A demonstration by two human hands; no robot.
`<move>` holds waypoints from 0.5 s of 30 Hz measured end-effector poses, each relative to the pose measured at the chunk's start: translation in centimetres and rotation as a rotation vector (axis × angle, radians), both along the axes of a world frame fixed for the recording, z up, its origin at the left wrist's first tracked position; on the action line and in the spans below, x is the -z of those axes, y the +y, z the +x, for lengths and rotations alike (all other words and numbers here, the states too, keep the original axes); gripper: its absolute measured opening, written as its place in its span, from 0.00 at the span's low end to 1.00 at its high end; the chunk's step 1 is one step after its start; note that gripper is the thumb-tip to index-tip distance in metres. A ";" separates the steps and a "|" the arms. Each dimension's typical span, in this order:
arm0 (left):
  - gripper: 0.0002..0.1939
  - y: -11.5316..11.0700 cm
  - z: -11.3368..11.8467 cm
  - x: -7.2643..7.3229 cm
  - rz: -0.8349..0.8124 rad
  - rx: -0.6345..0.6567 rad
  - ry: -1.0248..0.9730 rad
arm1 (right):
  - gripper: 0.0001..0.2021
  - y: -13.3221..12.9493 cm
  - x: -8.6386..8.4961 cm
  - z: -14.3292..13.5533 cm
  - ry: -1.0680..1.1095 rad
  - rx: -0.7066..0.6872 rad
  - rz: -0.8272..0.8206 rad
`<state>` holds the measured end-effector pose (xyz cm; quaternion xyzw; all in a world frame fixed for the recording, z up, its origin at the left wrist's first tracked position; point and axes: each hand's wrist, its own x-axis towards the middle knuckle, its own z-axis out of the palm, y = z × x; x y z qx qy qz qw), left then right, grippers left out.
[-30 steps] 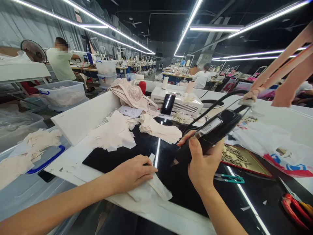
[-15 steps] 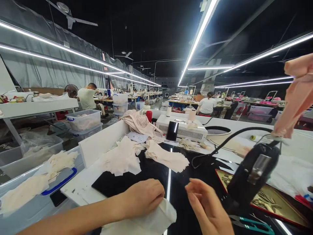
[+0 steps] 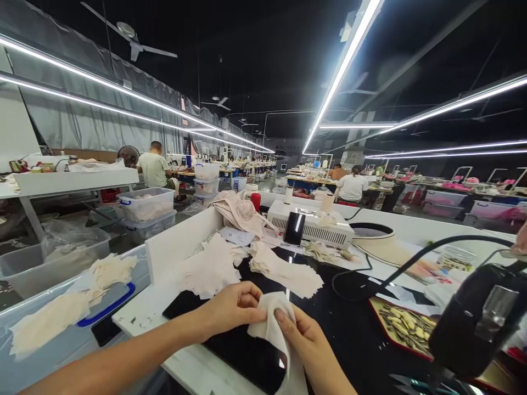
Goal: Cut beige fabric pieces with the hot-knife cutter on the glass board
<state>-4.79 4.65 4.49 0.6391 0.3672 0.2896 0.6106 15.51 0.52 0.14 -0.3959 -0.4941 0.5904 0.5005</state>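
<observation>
A pale cream fabric piece (image 3: 275, 323) is held up between my two hands over the glossy black work surface. My left hand (image 3: 234, 308) pinches its left edge between thumb and fingers. On the other side my right hand (image 3: 302, 334) grips it, thumb on the front and the fingers partly hidden behind the cloth. The lower part of the piece hangs down toward the bottom edge of the view. Just beyond my hands lie two stacks of cut cream fabric, a wide one (image 3: 212, 266) at left and a narrower one (image 3: 288, 269) at right.
A black handheld device (image 3: 473, 323) with a thick cable stands at right, by a red-rimmed tray (image 3: 405, 329) of small elongated pieces. Teal-handled snips (image 3: 424, 385) lie below. Behind are a phone (image 3: 295, 227), a white vented box (image 3: 313, 222) and lace-trimmed fabric (image 3: 239, 211). Co-workers sit farther off.
My right hand, empty before, has moved left and taken hold of the fabric piece. The left hand has raised the piece from the surface. The view has shifted slightly.
</observation>
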 end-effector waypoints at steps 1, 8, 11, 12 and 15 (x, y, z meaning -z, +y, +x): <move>0.30 0.0 -0.4 0.0 -0.085 0.030 -0.024 | 0.27 0.2 -0.5 0.1 -0.036 -0.065 0.006; 0.34 0.7 -2.4 0.7 -0.280 -0.015 -0.067 | 0.28 1.2 -2.2 -0.3 -0.182 -0.326 0.023; 0.34 1.7 -3.0 1.0 -0.261 -0.061 -0.018 | 0.29 2.2 -1.9 -0.2 -0.313 -0.348 0.076; 0.34 2.1 -3.2 0.9 -0.242 -0.072 0.006 | 0.28 2.6 -1.7 -0.1 -0.385 -0.323 0.111; 0.36 3.5 -3.8 0.6 -0.152 -0.101 0.087 | 0.25 4.1 -1.0 0.4 -0.544 -0.201 0.223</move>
